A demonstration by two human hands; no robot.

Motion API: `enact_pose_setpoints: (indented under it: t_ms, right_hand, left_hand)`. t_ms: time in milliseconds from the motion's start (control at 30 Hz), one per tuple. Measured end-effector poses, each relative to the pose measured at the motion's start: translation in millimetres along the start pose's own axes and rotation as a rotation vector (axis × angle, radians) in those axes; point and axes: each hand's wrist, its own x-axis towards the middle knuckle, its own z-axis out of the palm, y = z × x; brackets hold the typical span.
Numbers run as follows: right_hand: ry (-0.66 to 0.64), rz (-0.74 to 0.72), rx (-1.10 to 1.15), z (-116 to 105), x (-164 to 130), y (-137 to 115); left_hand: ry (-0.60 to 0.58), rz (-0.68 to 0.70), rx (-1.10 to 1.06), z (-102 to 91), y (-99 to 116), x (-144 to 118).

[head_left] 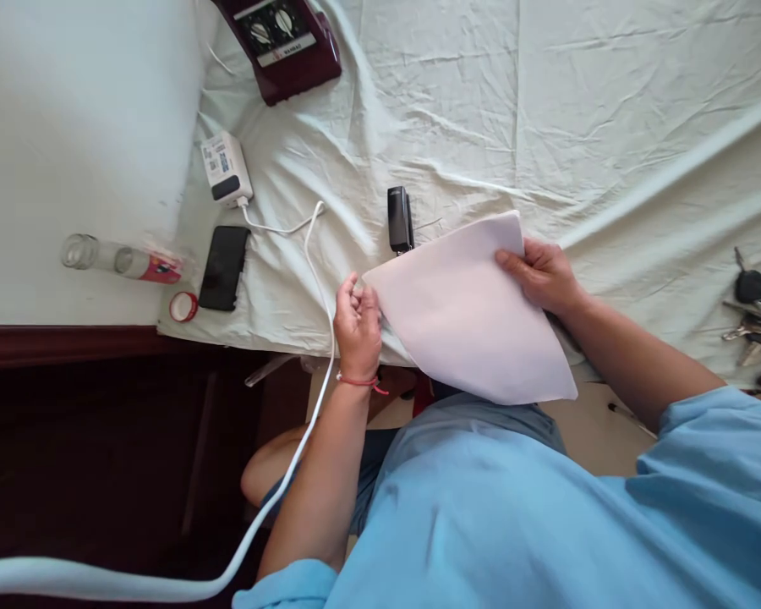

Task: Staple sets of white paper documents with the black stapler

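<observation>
White paper (466, 309), perhaps several sheets together, hangs slightly bowed over the table's front edge. My right hand (542, 271) pinches its right side, thumb on top and fingers underneath. Close to the paper's left corner is my left hand (358, 326), its fingers loosely curled and a little apart, with no clear grip on the paper. A black stapler (399, 220) stands on the cloth just beyond the paper's far edge, its near end close to the paper.
A white charging cable (322, 296) runs past my left hand from a white power adapter (227, 169). A black phone (224, 268), a tape roll (183, 306) and a glass bottle (127, 260) are at left. A maroon appliance (285, 51) stands behind; keys (753, 309) lie far right.
</observation>
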Motion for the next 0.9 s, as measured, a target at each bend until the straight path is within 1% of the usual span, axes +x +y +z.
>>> enact_pose_setpoints:
  t_ms: [67, 100, 167, 200, 233, 300, 433, 500, 600, 700, 833, 900]
  right_hand:
    - [0.051, 0.012, 0.079, 2, 1, 1]
    - [0.082, 0.01, 0.097, 2, 2, 1]
    - [0.142, -0.004, 0.097, 1, 3, 3]
    - [0.159, -0.009, 0.089, 1, 4, 4]
    - [0.163, -0.007, 0.085, 0, 4, 5]
    - [0.144, 0.022, 0.096, 0, 4, 5]
    - [0.103, 0.077, 0.116, 0, 3, 1]
    - [0.104, 0.066, 0.047, 0, 3, 1]
    - [0.146, 0.027, -0.082, 1, 4, 3]
    - [0.191, 0.022, -0.053, 2, 5, 6]
    - [0.245, 0.0, 0.064, 3, 7, 8]
    - [0.252, 0.005, 0.081, 2, 8, 7]
  left_hand:
    - [-0.099, -0.096, -0.065, -6.4, 6, -15]
    - [-0.18, -0.123, -0.058, -8.5, 8, -22]
    - [-0.3, -0.12, 0.014, -10.5, 11, -31]
    - [-0.327, -0.11, 0.05, -10.4, 11, -34]
    - [-0.328, -0.097, 0.08, -9.7, 10, -35]
    - [-0.281, -0.083, 0.105, -7.4, 7, -35]
    - [-0.187, -0.094, 0.08, -4.2, 2, -33]
    - [-0.168, -0.096, 0.077, -4.1, 1, -32]
    - [-0.16, -0.09, 0.073, -4.8, 1, -32]
    - [-0.187, -0.111, 0.021, -5.3, 5, -32]
    - [-0.334, -0.131, -0.002, -5.9, 15, -31]
    - [-0.378, -0.134, 0.018, -6.2, 18, -30]
